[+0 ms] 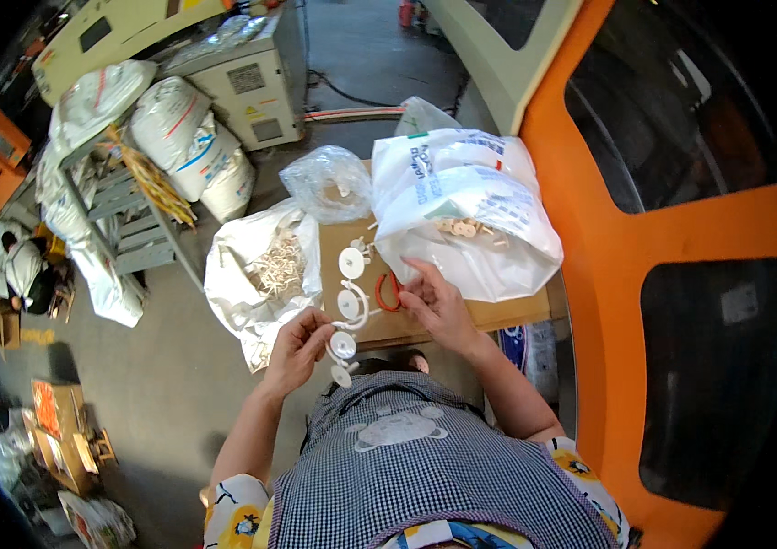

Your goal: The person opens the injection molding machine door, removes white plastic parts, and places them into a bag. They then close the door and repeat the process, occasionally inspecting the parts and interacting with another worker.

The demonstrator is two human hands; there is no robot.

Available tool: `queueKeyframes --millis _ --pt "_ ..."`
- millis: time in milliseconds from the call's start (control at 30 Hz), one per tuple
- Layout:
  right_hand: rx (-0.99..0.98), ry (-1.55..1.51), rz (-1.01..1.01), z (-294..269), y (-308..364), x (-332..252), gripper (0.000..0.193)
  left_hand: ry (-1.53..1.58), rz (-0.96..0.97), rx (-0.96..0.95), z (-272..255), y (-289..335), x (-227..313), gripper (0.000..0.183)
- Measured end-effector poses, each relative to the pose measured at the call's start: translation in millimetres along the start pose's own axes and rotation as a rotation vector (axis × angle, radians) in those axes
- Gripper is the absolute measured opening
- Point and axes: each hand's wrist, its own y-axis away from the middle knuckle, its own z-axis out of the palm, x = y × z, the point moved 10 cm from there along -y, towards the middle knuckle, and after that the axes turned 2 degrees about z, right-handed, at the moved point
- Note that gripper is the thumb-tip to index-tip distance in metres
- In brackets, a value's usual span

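Observation:
My left hand (299,349) pinches a white moulded plastic piece, a curved runner (357,316) carrying several round white discs (343,345). It hangs upright in front of me, over the near edge of the cardboard-topped table (332,242). To its right, my right hand (442,306) has its fingers curled and the index finger reaching forward. Its fingertips meet a red loop-handled tool (388,292), which looks like small snips; the blades are hidden. Just beyond that hand lies a large white sack (489,265), its mouth showing pale round plastic parts (462,228).
Left of the table an open white bag (228,265) holds thin plastic scraps (279,270). A clear plastic bag (326,183) lies behind. An orange machine (604,348) borders the right side. Metal steps (137,224) and full sacks (173,137) stand at left; a person (32,270) sits farther off.

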Motion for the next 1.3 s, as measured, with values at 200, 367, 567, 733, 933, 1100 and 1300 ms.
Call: queueKeyframes --millis 200,367,567,733,933,1100,1300 --pt "-0.176 0.416 -0.731 28.8 -13.3 -117.7 0.045 0.086 -0.017 -0.009 19.3 29.9 26.2 0.008" --pt "-0.393 0.684 -0.809 40.3 3.9 -94.8 0.023 -0.268 -0.072 -0.097 17.4 37.8 20.0 0.012" --pt "-0.516 0.077 0.181 31.1 13.9 33.0 0.021 -1.305 0.422 0.019 46.8 32.5 53.2 0.018" --pt "-0.200 -1.288 0.725 -11.2 6.3 169.2 0.028 -1.512 0.693 0.135 93.8 36.1 43.9 0.012" --pt "0.350 -0.442 0.412 -151.4 -87.9 195.9 0.023 -0.558 0.269 0.448 -4.3 27.3 -3.9 0.007" --pt "-0.278 0.044 -0.231 -5.9 -29.9 25.3 0.047 -0.059 -0.162 0.140 28.6 13.5 -34.1 0.023" --pt "-0.751 -0.363 0.038 60.8 -4.2 -7.2 0.028 0.042 0.088 0.017 44.2 12.4 -11.4 0.023"
